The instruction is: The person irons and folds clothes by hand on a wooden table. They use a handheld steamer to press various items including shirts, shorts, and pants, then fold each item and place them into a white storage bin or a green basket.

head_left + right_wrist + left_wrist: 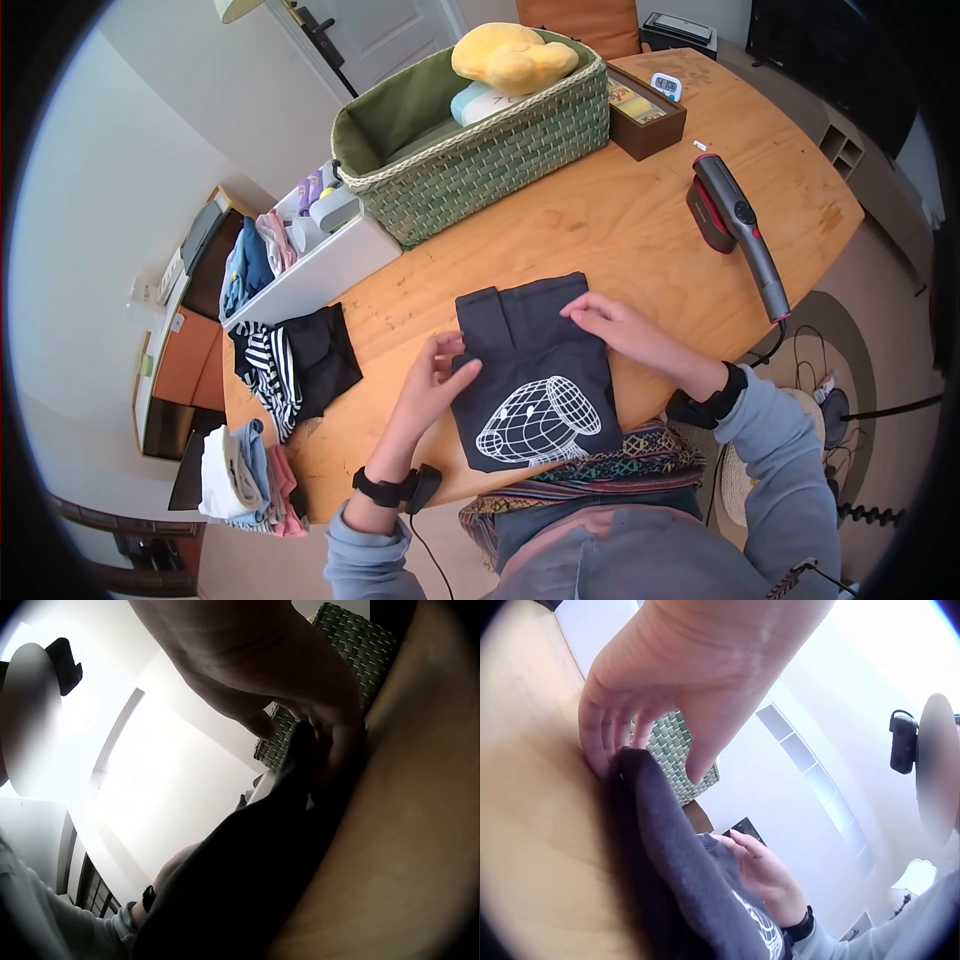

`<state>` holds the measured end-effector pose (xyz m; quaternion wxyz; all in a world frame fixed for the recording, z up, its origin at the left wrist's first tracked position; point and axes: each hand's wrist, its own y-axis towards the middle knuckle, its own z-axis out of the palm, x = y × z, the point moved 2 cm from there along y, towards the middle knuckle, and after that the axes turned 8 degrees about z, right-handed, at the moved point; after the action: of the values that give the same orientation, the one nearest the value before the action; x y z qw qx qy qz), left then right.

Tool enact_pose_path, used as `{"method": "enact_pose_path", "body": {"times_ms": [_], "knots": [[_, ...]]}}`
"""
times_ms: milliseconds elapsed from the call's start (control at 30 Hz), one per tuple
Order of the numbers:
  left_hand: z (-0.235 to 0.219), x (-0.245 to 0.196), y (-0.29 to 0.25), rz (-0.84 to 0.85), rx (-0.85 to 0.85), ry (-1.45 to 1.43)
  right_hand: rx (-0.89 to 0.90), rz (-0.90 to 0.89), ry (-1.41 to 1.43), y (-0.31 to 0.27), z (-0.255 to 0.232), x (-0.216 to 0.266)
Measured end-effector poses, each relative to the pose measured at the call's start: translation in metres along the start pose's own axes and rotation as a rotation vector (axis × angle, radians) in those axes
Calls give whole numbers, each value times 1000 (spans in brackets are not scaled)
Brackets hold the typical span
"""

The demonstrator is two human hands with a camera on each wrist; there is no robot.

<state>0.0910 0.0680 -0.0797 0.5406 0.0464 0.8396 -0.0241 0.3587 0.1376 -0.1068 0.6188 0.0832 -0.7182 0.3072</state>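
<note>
A dark shirt (535, 345), folded into a compact rectangle, lies on the wooden table in front of the person. A white wireframe animal-head print (540, 420) covers its near half, and a narrow folded strip stands out at its far left. The left hand (432, 385) is at the shirt's left edge; in the left wrist view its fingers (604, 739) reach down beside the fabric, with the thumb raised apart. At the far right corner, the right hand (625, 330) touches the edge. Its fingers (341, 742) lie along the outer side in the right wrist view, the thumb off the cloth.
Beyond the shirt stands a green woven basket (490, 165) with a yellow plush (510, 58). A handheld steamer (740, 225) lies at right, near a brown box (645, 120). At left are folded black clothes (320, 360), a clothes stack (250, 480) and a white bin (325, 270).
</note>
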Motion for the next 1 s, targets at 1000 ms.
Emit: {"method": "enact_pose_path", "body": {"times_ms": [1000], "knots": [[61, -46, 10, 673, 430, 705, -101, -286, -944, 107, 26, 33]]}}
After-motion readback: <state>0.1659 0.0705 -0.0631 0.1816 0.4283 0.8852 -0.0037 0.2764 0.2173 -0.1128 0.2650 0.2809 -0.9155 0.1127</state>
